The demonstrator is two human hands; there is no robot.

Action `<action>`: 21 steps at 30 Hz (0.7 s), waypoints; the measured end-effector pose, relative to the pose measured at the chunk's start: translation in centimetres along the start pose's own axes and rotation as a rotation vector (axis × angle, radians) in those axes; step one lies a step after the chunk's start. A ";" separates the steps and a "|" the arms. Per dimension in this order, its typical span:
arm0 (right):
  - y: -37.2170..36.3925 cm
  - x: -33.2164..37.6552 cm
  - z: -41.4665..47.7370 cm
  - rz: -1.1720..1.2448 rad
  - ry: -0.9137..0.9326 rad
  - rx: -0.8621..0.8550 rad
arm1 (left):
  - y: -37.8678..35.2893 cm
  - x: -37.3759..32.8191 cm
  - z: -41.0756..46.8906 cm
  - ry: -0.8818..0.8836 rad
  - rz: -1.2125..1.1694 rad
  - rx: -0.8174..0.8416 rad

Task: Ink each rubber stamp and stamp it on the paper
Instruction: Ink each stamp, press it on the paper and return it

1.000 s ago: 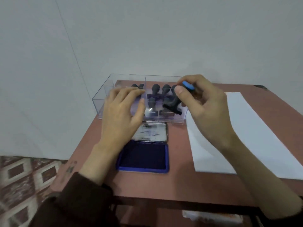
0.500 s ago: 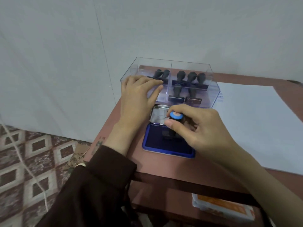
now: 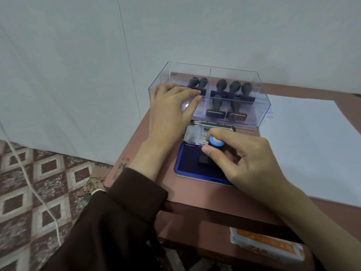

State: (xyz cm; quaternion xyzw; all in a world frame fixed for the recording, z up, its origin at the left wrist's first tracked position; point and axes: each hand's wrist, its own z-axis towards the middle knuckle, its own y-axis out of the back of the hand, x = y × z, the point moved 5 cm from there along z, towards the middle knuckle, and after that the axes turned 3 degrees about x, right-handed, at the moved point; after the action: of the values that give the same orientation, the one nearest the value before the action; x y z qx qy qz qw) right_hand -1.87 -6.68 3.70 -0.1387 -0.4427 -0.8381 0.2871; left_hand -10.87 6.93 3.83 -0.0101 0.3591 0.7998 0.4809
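Now, I read R hand w/ thumb + fingers curled round the blue-capped stamp, base down on the ink pad to load it, L hand laid flat, fingers straight, on the clear box, prob. steadying it, paper ready at right.

Beyond the stamp grip, clear box blocks; leftward, left hand (resting on it); rightward, paper offers open passage.
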 end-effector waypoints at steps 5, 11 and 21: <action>-0.2 0.1 -0.2 -0.026 0.035 -0.034 | 0.0 0.0 0.1 -0.004 -0.003 -0.011; -0.1 0.5 -0.3 -0.078 0.095 -0.072 | 0.1 -0.1 0.0 0.000 -0.011 -0.015; -0.1 0.7 -0.2 -0.092 0.113 -0.064 | 0.0 -0.1 0.0 0.012 -0.019 -0.009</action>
State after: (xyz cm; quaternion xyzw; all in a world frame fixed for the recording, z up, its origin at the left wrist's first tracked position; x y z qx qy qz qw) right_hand -2.45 -7.03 3.87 -0.0798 -0.4048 -0.8705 0.2684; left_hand -10.80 6.82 3.90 -0.0203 0.3581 0.7967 0.4864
